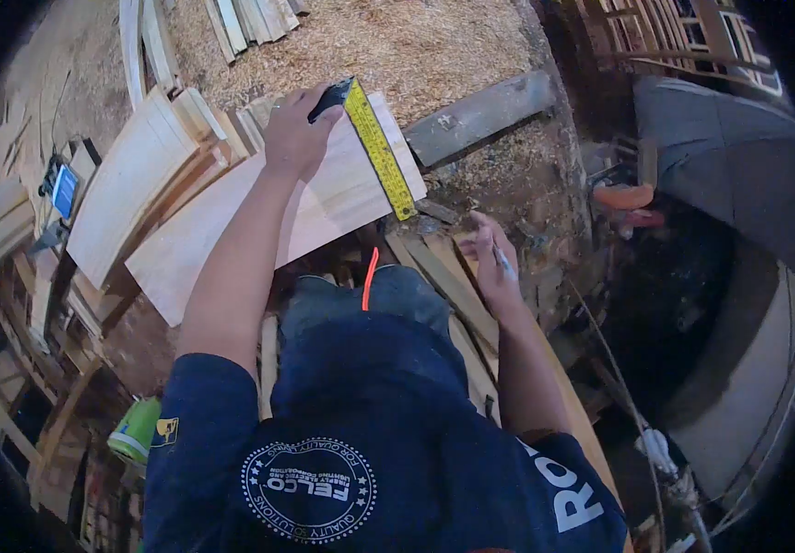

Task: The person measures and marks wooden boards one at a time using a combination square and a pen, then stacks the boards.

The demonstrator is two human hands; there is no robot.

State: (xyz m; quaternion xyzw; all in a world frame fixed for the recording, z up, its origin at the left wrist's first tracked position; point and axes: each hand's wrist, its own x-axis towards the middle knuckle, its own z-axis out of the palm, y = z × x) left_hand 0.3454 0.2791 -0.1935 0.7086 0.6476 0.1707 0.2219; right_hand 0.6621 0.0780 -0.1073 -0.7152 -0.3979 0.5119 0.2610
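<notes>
My left hand (pixel 301 134) is closed on the black handle of a try square, whose yellow marked blade (pixel 379 149) lies across the right end of a pale wooden board (pixel 324 198). The board slants from lower left to upper right in front of my lap. To the right of the blade's lower end, my right hand (pixel 492 258) is raised off the board with a thin pale object, perhaps a pencil, held in its fingers. An orange-red strip (pixel 370 278) shows above my lap.
Curved wooden pieces (pixel 130 184) are stacked at the left, near a blue-screened device (pixel 64 191). A grey plank (pixel 479 118) lies beyond the board on wood shavings. A green container (pixel 135 429) stands lower left; a rope (pixel 614 364) runs at the right.
</notes>
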